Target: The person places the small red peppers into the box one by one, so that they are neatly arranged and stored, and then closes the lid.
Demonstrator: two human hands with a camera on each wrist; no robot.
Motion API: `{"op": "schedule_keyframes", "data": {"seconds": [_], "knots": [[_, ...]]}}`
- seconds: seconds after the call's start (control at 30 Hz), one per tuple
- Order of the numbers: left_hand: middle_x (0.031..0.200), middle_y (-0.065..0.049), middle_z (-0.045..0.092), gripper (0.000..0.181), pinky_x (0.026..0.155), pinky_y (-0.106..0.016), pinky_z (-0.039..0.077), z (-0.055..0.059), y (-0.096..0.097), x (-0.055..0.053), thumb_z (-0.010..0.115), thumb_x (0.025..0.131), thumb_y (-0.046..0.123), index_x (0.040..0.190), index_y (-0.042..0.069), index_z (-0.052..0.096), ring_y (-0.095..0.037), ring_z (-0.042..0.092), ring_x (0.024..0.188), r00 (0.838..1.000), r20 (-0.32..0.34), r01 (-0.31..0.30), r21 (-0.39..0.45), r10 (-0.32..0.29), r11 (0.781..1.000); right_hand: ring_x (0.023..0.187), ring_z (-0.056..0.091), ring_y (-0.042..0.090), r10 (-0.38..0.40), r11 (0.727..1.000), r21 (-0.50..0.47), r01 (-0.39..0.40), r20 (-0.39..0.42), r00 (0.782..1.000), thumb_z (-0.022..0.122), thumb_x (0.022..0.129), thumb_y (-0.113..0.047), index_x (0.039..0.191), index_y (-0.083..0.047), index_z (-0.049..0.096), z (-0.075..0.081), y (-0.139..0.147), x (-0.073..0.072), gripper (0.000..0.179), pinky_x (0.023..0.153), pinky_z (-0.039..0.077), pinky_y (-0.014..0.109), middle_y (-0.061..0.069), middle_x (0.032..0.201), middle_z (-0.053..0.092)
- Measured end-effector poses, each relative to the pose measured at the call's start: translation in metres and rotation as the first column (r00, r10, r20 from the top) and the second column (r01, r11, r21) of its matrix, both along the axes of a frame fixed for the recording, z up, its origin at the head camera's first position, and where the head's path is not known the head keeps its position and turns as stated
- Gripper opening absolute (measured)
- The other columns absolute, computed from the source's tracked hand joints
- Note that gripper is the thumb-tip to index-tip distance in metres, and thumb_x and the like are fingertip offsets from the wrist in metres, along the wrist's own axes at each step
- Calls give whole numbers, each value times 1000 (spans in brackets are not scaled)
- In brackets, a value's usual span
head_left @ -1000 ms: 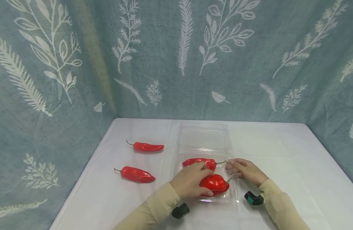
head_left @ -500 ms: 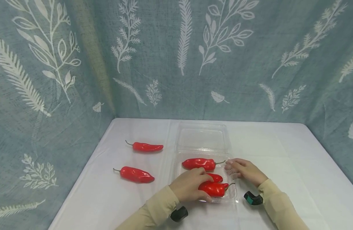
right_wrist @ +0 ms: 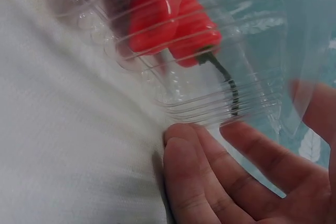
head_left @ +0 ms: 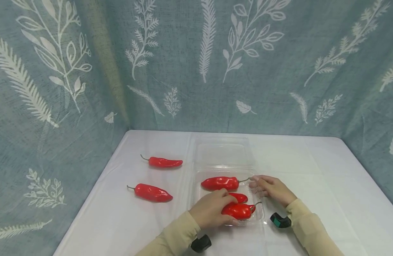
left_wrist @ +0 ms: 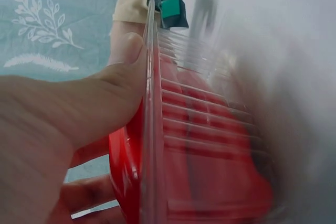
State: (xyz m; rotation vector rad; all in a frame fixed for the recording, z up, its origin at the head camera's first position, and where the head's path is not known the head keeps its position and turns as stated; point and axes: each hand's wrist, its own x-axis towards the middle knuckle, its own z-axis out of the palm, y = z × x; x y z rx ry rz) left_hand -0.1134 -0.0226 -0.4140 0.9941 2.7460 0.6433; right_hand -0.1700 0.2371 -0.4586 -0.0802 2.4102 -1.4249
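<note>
Several long red peppers lie in the near half of a clear plastic clamshell container [head_left: 195, 176], its lid [head_left: 222, 151] folded back behind. My left hand [head_left: 212, 209] reaches over the left front of the container and holds a red pepper [head_left: 238, 211] by its body, stem to the right. Beside it a second pepper [head_left: 242, 197] is partly covered by my fingers. The rear pepper [head_left: 220, 183] lies crosswise, stem toward my right hand [head_left: 274, 188]. That hand grips the container's right wall; in the right wrist view its fingertips [right_wrist: 181, 145] meet the ribbed plastic.
Two more red peppers lie on the white table to the left, one farther back [head_left: 165, 162] and one nearer [head_left: 153, 193]. A patterned blue-green curtain [head_left: 196, 64] hangs behind the table. Black wrist devices sit near both sleeves.
My left hand has lowered the held pepper toward the container's front, baring the end of the pepper beside it. My right hand stays at the right wall.
</note>
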Motion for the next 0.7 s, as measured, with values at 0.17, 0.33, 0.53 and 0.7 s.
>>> {"op": "schedule_keyframes", "data": {"seconds": [0.17,0.33,0.53,0.7], "knots": [[99,6,57,49,74,-17,46,0,0,2,77,74,48,115,23,66,-4,52,86,1000,18,-9,7,9,1000,101,65,19,-15,1000,20,16,-8,1000,47,96,-51,131,-9,58,-1,-3,1,55,87,52,36,8,118,68],[100,6,57,50,74,-17,46,1,-1,0,77,75,49,117,24,65,-4,52,86,1000,23,0,-3,0,1000,99,65,18,-12,1000,15,12,-1,1000,47,96,-51,131,-8,57,0,-4,1,56,85,52,33,9,119,67],[101,6,55,53,74,-18,46,3,-1,0,77,74,49,119,25,63,-5,51,88,1000,11,5,-24,-4,1000,98,65,19,8,1000,10,-8,-16,1000,47,97,-47,131,-5,56,1,-3,1,55,83,52,33,11,119,67],[106,6,55,55,76,-21,48,7,-8,-2,77,74,50,122,27,62,-6,51,95,999,46,-13,-8,14,1000,98,65,19,3,1000,8,-3,-10,1000,48,97,-47,131,-4,56,0,-3,1,56,83,53,34,12,118,67]]}}
